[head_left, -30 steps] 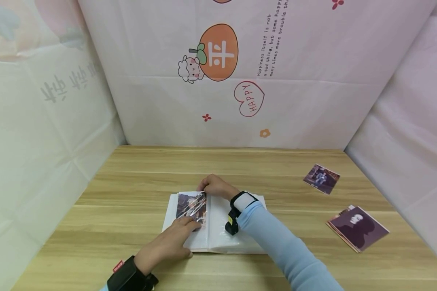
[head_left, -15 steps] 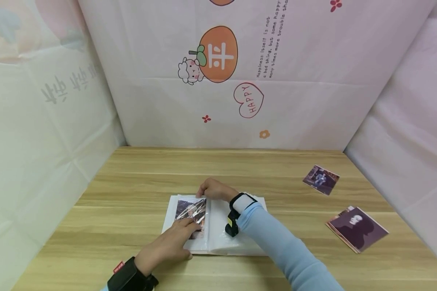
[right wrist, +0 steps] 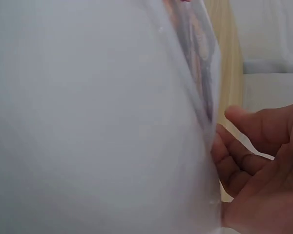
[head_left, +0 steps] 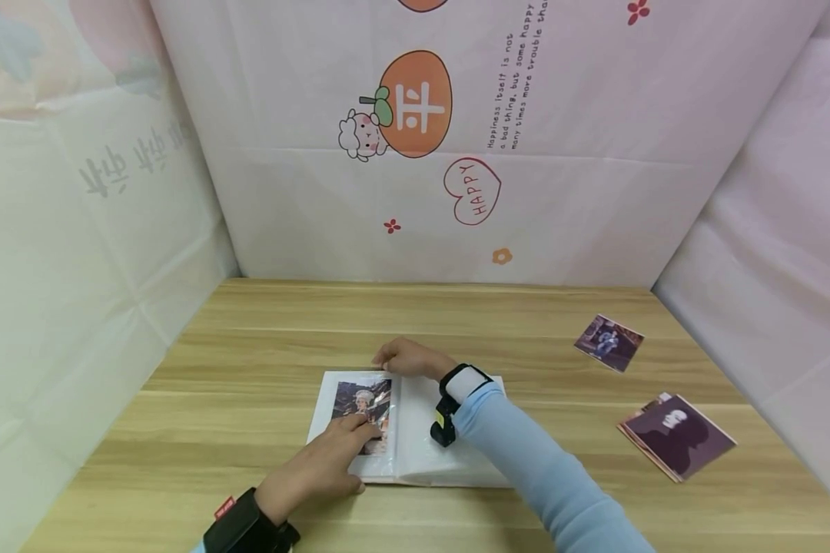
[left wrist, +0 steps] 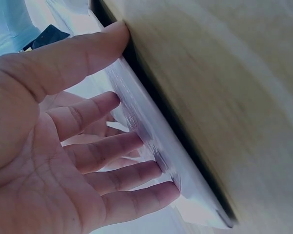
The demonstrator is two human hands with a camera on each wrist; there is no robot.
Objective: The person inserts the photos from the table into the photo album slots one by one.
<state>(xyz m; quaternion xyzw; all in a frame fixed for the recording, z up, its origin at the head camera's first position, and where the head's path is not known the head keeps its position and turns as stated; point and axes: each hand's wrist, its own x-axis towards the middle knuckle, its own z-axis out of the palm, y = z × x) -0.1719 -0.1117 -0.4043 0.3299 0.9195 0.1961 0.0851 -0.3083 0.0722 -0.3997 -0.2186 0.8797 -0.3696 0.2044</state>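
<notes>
An open photo album (head_left: 425, 453) with white pages lies on the table. On its left page a photo (head_left: 346, 395) sits under clear film, its lower part covered by my left hand (head_left: 325, 461). The fingertips (left wrist: 154, 170) of that hand rest on the page, fairly straight, while the thumb stays at the album's near edge. My right hand (head_left: 411, 359) is at the far edge of the album, by the fold between the pages. In the right wrist view its thumb (right wrist: 241, 119) stands apart from the bent fingers (right wrist: 229, 165), which touch the page edge, with nothing pinched between them.
To the right lie a single loose photo (head_left: 609, 342) and, closer to me, a small stack of photos (head_left: 681, 435). The wooden table (head_left: 249, 369) is bounded by a printed white cloth (head_left: 304, 215) at the back and by cloth on both sides.
The clear film over the photo lies flatter and shows less glare. My right hand's fingertips have come off the film's upper corner. My left hand has hardly moved.
</notes>
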